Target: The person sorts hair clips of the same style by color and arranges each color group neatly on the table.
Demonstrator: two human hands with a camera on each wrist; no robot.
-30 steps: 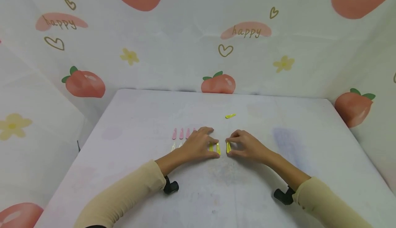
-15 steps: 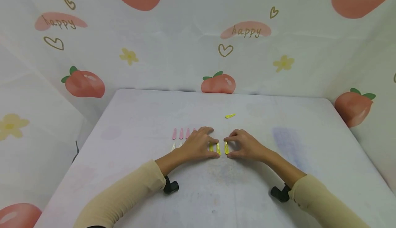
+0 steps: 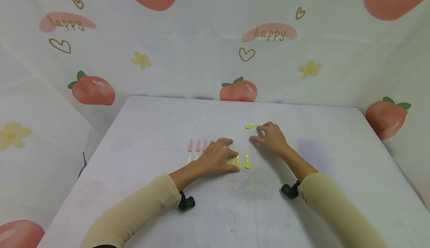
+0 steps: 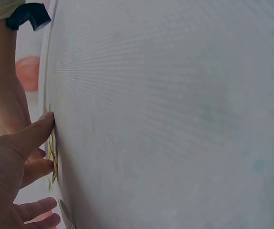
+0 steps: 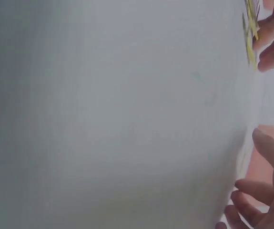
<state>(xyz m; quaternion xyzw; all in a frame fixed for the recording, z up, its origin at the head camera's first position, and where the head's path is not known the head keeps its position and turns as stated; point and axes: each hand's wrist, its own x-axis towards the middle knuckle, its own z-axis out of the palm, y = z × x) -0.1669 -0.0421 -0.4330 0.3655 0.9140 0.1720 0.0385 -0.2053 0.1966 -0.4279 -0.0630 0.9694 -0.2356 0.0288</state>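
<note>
My left hand (image 3: 215, 157) rests over the row of snap hair clips, its thumb and index finger pinching a yellow hair clip (image 3: 238, 162) at its two ends. Just left of it, another yellow hair clip (image 3: 230, 160) shows between the fingers. To the right lies a third yellow hair clip (image 3: 247, 161), touched by neither hand. My right hand (image 3: 271, 139) is farther back, thumb and fingers apart and holding nothing. Its index fingertip is right at the end of a slanted yellow hair clip (image 3: 251, 126). In the right wrist view the right hand (image 5: 265, 191) shows spread fingers.
Several pink hair clips (image 3: 198, 145) stand in a row left of my left hand, which partly covers them. Pale hair clips (image 3: 189, 159) lie in front of these, also partly hidden. The white table (image 3: 161, 124) ends at a patterned cloth backdrop (image 3: 188, 53).
My right hand has slid a yellow hair clip slightly left, let it go, and moved back toward the slanted yellow clip. The left hand has stayed in place.
</note>
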